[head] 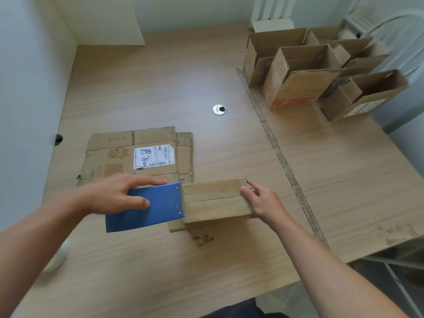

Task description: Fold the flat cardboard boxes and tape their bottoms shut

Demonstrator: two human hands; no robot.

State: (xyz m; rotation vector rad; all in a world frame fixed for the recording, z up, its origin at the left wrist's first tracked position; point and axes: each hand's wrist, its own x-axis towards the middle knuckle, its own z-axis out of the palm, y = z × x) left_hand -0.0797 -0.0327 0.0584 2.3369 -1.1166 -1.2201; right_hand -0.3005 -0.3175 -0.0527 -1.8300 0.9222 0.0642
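Observation:
A small folded cardboard box (213,200) stands on the wooden table with its closed bottom flaps facing up, a seam running across the middle. My left hand (119,193) grips a blue tape dispenser (146,207) whose front edge meets the box's left end. My right hand (261,200) holds the box's right end, thumb on top and fingers round the corner. Just behind lie flat cardboard boxes (137,154); the top one carries a white shipping label (152,156).
Several folded open boxes (298,74) stand grouped at the back right of the table (160,83). A metal cable grommet (219,109) sits in the tabletop. A seam strip (280,154) runs diagonally between two table halves. A white object (57,255) lies blurred at the left.

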